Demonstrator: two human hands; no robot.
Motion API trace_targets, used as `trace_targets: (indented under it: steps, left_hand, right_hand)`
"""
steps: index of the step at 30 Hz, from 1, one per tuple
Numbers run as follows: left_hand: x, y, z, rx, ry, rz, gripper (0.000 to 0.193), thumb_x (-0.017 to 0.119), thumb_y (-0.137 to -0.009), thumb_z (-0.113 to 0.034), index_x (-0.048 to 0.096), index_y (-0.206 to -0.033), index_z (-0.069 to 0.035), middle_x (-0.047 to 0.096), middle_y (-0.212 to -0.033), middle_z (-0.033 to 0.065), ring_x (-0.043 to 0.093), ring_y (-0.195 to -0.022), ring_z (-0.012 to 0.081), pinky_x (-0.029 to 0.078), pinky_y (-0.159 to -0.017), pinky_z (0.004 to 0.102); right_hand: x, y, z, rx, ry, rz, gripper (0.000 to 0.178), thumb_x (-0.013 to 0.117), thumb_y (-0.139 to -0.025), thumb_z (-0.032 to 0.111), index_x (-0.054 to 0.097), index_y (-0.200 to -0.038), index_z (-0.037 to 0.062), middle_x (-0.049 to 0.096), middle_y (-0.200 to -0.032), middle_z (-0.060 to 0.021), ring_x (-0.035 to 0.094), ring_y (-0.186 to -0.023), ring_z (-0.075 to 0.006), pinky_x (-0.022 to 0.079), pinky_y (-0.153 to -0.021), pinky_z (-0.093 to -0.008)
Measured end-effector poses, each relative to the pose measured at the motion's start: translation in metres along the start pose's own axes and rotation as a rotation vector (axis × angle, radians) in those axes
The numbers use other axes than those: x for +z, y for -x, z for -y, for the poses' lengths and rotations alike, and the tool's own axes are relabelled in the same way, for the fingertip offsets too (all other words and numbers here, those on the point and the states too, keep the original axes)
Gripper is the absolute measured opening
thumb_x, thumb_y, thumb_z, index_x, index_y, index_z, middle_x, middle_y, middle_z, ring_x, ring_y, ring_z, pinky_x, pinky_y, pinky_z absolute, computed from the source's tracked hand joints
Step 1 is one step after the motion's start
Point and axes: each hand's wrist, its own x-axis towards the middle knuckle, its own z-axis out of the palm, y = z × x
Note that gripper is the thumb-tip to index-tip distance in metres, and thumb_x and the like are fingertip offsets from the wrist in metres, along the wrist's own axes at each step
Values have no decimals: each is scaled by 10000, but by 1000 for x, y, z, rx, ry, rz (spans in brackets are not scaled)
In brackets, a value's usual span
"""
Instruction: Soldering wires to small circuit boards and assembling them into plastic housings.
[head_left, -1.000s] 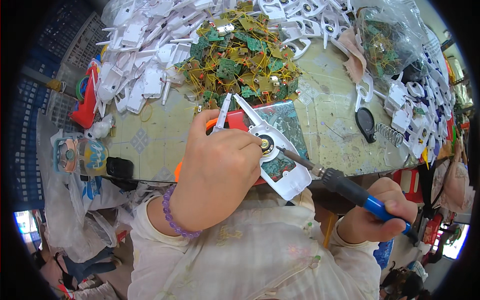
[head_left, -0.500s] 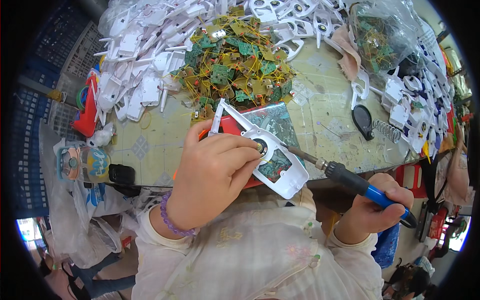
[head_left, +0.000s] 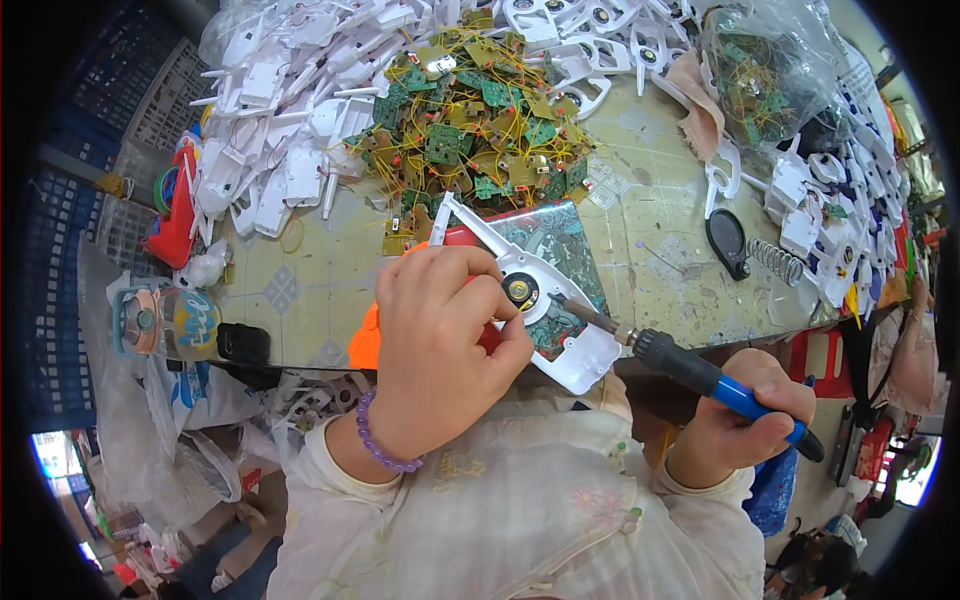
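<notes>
A white plastic housing (head_left: 585, 365) with a long arm at its upper end lies tilted over a dark, worn pad (head_left: 575, 245). Set in its middle is a small round black speaker (head_left: 519, 291). My left hand (head_left: 435, 335) is over the housing's left side, fingers curled and pinched just below the speaker; whatever is between the fingertips is hidden. In my right hand (head_left: 745, 410) is a soldering iron (head_left: 675, 362) with a blue and black handle. Its tip reaches the housing just right of the speaker.
Circuit boards with yellow wires (head_left: 470, 130) are heaped beyond the pad. White housings (head_left: 290, 120) pile up at the back left, more at the right (head_left: 840, 200). A black oval part (head_left: 726, 240) and a metal spring (head_left: 775, 262) lie to the right. An orange object (head_left: 365, 340) shows beside my left hand.
My left hand has drawn back from the speaker, leaving it uncovered, and its fingers are more curled. The soldering iron has shifted slightly left and down.
</notes>
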Motion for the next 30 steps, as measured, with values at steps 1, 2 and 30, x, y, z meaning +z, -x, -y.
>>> trace_targets:
  steps: [1,2,30]
  left_hand:
    - [1,0,0,2,-16,-2,151,687,-631,-58,547,-675,-93,556,-903,27,521,-925,245,349,-849,405]
    - [2,0,-1,3,-16,-1,151,687,-631,-58,547,-675,-93,556,-903,27,521,-925,245,349,-849,405]
    - [4,0,-1,6,-56,33,150,681,-622,-25,558,-690,-77,577,-897,23,530,-920,241,347,-839,380]
  right_hand:
    - [0,1,0,9,-9,16,382,522,-949,406,463,-907,31,508,-579,-62,453,-445,-149,364,-424,-266]
    - [0,2,0,18,-17,32,381,523,-948,409,465,-908,35,511,-582,-59,456,-445,-153,368,-424,-267]
    - [6,-12,-1,-205,-8,324,378,478,-959,433,474,-855,69,476,-546,-34,398,-415,-146,312,-422,-279]
